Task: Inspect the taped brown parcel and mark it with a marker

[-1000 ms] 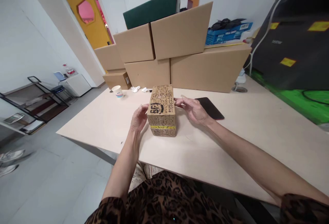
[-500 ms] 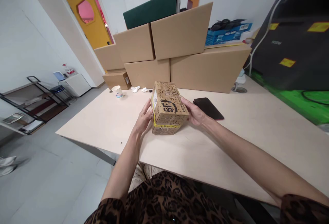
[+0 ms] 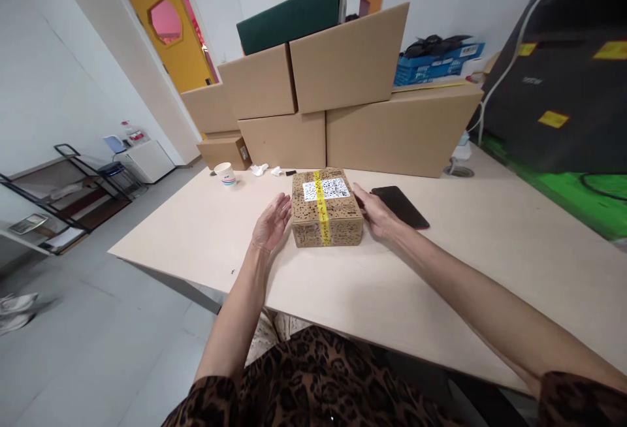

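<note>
A brown cardboard box (image 3: 308, 232) covered in dark speckles lies flat on the pale table (image 3: 206, 231). Its top carries a white label (image 3: 337, 189), crossed by a strip of yellow tape (image 3: 321, 206) that runs down the front. My left hand (image 3: 272, 223) is beside the box's left side, palm turned towards it, fingers extended and slightly apart. On the other side, my right hand (image 3: 375, 213) rests along the right face with fingers stretched; whether its hidden fingertips touch the cardboard I cannot tell.
Right of the box lies a black tablet-like case (image 3: 400, 206). A paper cup (image 3: 225, 173) and crumpled tissues (image 3: 259, 169) stand at the back left. Stacked cartons (image 3: 382, 140) line the back edge, with a green box (image 3: 291, 17) on top.
The box has turned over from its side, where a printed logo showed, onto its base, so the label now faces up. My left hand has come slightly away from it.
</note>
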`<state>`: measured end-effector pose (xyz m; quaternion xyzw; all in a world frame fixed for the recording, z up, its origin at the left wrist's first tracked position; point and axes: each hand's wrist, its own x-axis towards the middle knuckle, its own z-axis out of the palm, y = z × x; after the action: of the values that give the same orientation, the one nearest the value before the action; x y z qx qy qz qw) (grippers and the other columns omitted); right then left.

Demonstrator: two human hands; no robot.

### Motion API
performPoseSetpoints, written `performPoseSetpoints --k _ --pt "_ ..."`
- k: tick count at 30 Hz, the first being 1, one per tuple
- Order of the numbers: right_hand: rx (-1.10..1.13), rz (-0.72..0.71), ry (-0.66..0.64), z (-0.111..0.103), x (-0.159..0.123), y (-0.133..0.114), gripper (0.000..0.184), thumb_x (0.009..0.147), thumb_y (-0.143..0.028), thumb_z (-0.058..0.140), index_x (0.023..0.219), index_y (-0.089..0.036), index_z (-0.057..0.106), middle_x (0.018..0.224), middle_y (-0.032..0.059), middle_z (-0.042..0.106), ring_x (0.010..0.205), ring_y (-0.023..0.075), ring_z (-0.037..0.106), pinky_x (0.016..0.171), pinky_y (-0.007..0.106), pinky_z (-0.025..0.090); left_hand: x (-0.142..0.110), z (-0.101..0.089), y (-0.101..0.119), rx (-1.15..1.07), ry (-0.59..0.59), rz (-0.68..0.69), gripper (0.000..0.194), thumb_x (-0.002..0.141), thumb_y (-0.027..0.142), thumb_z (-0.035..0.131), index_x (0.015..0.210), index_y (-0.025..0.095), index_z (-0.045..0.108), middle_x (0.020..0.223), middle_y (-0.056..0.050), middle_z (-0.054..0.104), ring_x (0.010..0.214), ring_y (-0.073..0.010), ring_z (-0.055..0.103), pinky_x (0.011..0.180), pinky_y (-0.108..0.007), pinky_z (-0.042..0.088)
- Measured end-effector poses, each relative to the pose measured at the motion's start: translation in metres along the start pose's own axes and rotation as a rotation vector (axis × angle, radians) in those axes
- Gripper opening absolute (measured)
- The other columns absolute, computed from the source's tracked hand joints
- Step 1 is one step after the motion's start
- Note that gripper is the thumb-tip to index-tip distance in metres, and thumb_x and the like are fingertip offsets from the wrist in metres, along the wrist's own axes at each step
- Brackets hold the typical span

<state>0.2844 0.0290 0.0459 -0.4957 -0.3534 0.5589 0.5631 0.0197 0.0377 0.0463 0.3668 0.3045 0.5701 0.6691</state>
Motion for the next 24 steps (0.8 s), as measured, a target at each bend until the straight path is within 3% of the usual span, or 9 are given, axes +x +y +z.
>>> performPoseSetpoints --k 3,6,9,13,15,20,24 --pt "-0.036 0.033 -0.051 0.002 -0.005 -0.004 0.042 0.081 -0.066 0.074 0.086 -0.025 0.077 0.098 0.006 0.084 0.095 0.0267 0.074 0.082 0.038 0.056 0.0 0.001 -0.006 0.159 -0.075 -0.032 0.032 0.084 0.043 0.084 0.105 0.019 0.081 0.122 -0.008 0.081 0.133 -0.0307 0.064 0.117 -0.04 0.044" --pt "-0.013 -0.038 -0.14 0.004 -0.011 -0.007 0.036 0.074 -0.054 0.084 0.096 -0.027 0.078 0.108 0.0039 0.083 0.104 0.0281 0.073 0.087 0.04 0.055 -0.002 0.003 -0.006 0.225 -0.144 -0.012 0.048 0.082 0.05 0.085 0.121 0.023 0.079 0.139 -0.008 0.074 0.146 -0.0354 0.054 0.121 -0.045 0.04" --pt "0.102 -0.156 -0.234 0.006 -0.015 -0.01 0.038 0.072 -0.044 0.084 0.106 -0.029 0.077 0.118 0.002 0.082 0.115 0.0284 0.071 0.1 0.043 0.053 -0.006 0.004 0.001 0.142 -0.158 0.105 0.061 0.079 0.05 0.087 0.135 0.03 0.072 0.157 -0.003 0.061 0.155 -0.0339 0.043 0.123 -0.044 0.039" --pt "0.186 -0.244 -0.307 0.01 -0.015 -0.012 0.045 0.071 -0.041 0.085 0.113 -0.028 0.077 0.122 0.0015 0.081 0.12 0.0281 0.069 0.111 0.045 0.048 -0.008 0.005 0.009 0.003 -0.106 0.203 0.066 0.077 0.036 0.088 0.14 0.032 0.066 0.157 -0.001 0.061 0.154 -0.0291 0.047 0.124 -0.041 0.041" --pt "0.153 -0.247 -0.247 0.011 -0.011 -0.007 0.049 0.069 -0.042 0.087 0.114 -0.028 0.076 0.123 0.0017 0.08 0.121 0.0275 0.069 0.113 0.044 0.047 -0.009 0.007 0.009 -0.02 -0.064 0.196 0.062 0.079 0.029 0.085 0.138 0.029 0.066 0.149 -0.003 0.067 0.15 -0.0281 0.052 0.123 -0.041 0.043" --pt "0.02 -0.309 0.082 0.007 0.004 0.012 0.046 0.07 -0.056 0.085 0.105 -0.029 0.07 0.112 0.0008 0.076 0.112 0.023 0.068 0.102 0.037 0.052 -0.015 0.012 0.007 -0.005 -0.073 0.044 0.053 0.082 0.031 0.084 0.132 0.027 0.068 0.135 -0.007 0.074 0.146 -0.0317 0.055 0.121 -0.046 0.046" --pt "0.033 -0.266 0.155 -0.001 0.016 0.019 0.043 0.069 -0.062 0.083 0.089 -0.029 0.064 0.093 -0.0023 0.07 0.093 0.0195 0.066 0.082 0.031 0.055 -0.019 0.013 0.006 -0.025 -0.119 -0.056 0.056 0.084 0.042 0.082 0.135 0.028 0.066 0.136 -0.008 0.073 0.15 -0.0339 0.05 0.121 -0.051 0.046"
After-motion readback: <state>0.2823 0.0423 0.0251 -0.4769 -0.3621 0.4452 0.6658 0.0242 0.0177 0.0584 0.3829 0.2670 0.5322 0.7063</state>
